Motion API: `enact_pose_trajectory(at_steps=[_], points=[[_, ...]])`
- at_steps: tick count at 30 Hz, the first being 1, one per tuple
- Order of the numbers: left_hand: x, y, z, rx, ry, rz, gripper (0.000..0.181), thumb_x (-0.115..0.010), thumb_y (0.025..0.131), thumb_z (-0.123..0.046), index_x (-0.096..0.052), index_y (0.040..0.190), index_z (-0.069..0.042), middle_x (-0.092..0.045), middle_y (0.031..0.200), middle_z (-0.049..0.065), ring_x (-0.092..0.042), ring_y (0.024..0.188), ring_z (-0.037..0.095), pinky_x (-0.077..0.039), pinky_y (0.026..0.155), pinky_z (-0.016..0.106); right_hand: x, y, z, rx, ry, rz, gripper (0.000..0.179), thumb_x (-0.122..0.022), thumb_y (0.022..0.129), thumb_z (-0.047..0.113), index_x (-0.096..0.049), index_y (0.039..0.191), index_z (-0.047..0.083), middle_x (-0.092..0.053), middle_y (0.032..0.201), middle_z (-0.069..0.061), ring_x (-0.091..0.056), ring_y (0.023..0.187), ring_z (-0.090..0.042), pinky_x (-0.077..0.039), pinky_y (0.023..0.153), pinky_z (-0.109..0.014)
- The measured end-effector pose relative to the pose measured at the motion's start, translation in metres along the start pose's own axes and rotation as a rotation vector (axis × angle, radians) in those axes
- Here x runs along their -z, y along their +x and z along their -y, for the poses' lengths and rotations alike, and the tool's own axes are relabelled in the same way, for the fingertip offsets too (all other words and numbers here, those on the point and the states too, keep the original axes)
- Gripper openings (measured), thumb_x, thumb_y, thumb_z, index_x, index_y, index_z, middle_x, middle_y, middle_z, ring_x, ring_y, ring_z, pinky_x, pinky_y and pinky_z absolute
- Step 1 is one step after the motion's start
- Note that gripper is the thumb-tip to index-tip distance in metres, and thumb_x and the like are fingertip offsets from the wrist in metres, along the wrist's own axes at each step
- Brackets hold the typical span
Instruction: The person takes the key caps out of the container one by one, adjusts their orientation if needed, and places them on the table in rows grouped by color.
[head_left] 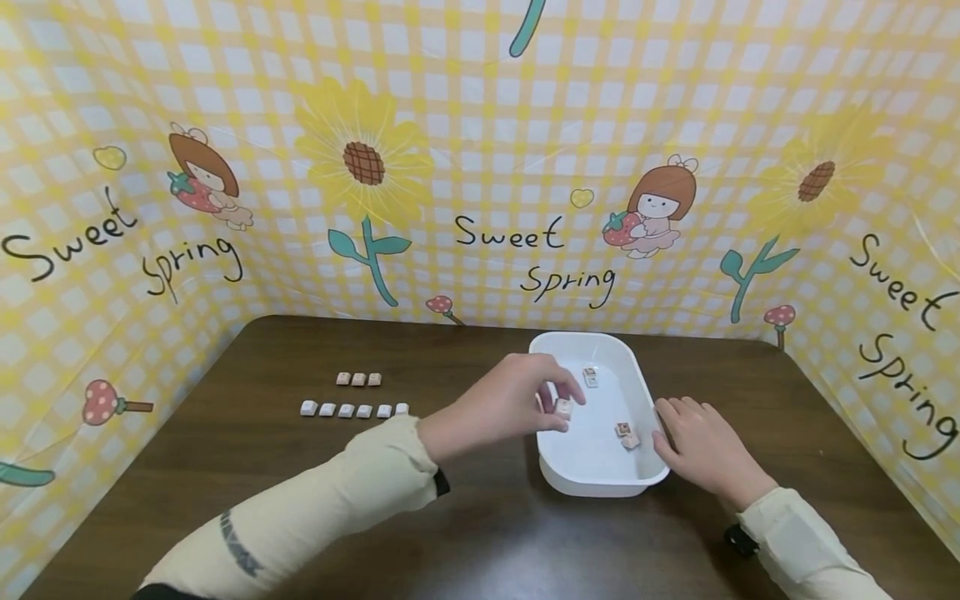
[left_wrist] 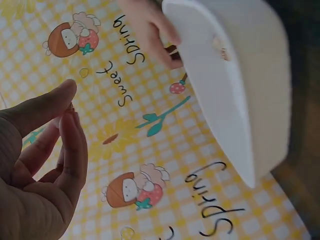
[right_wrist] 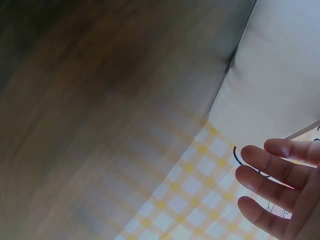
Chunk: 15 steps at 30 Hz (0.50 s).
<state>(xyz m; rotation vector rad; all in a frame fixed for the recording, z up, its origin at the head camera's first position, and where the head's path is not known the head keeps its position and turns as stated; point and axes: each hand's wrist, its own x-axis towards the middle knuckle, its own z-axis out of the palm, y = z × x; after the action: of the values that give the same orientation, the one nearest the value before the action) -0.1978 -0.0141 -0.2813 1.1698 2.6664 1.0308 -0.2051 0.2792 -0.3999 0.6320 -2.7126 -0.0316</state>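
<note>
On the table, a tub holds four keycaps.

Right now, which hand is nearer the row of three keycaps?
Left: the left hand is right of that row; the right hand is farther right, at the tub's right rim.

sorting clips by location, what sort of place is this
Probably an indoor tabletop filming booth: a patterned cloth screens the back and sides of a dark table, which holds a white tub and neat rows of keycap-like pieces.
</note>
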Motion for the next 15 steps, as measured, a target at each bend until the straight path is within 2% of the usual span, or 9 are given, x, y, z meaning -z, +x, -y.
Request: enact_pose_trajectory(at_steps=[4,8,11,15], points=[[0.002,-0.019,0.009,-0.019,-0.01,-0.06,0.02,-0.078,0.074,-0.006,-0.072,0.091,-0.013,-0.06,0.079,-0.003,-0.054,0.066,0.003,-0.048,0.062,0.015,0.001,-0.001,0.0,-0.001,0.005,-0.005,0.031,-0.057,0.084,0.023,-0.059,0.104,-0.001,-0.065,0.09,-0.012,-0.058,0.081,-0.025,-0.048,0.069,-0.043],[0.007,-0.033,0.02,-0.003,-0.023,-0.087,0.02,-0.078,0.074,-0.006,-0.072,0.092,-0.012,-0.058,0.08,-0.003,-0.054,0.067,0.003,-0.05,0.062,0.017,0.0,-0.001,-0.001,-0.004,0.011,-0.003,0.031,-0.057,0.084,0.023,-0.059,0.104,-0.001,-0.065,0.09,-0.012,-0.058,0.081,-0.025,-0.048,0.07,-0.044],[0.018,-0.044,0.036,0.022,-0.017,-0.119,0.021,-0.078,0.073,-0.007,-0.073,0.093,-0.011,-0.061,0.082,-0.002,-0.055,0.068,0.004,-0.051,0.063,0.017,-0.002,-0.001,-0.001,-0.002,0.011,-0.002,0.031,-0.056,0.084,0.023,-0.059,0.104,-0.001,-0.065,0.089,-0.011,-0.057,0.08,-0.024,-0.048,0.07,-0.043],[0.043,-0.063,0.065,0.089,0.021,-0.179,0.023,-0.078,0.073,-0.008,-0.073,0.095,-0.012,-0.064,0.085,0.001,-0.059,0.071,0.005,-0.052,0.064,0.017,-0.001,-0.001,-0.001,-0.003,0.009,0.005,0.032,-0.056,0.084,0.023,-0.06,0.105,-0.002,-0.065,0.09,-0.012,-0.058,0.081,-0.025,-0.048,0.07,-0.044]])
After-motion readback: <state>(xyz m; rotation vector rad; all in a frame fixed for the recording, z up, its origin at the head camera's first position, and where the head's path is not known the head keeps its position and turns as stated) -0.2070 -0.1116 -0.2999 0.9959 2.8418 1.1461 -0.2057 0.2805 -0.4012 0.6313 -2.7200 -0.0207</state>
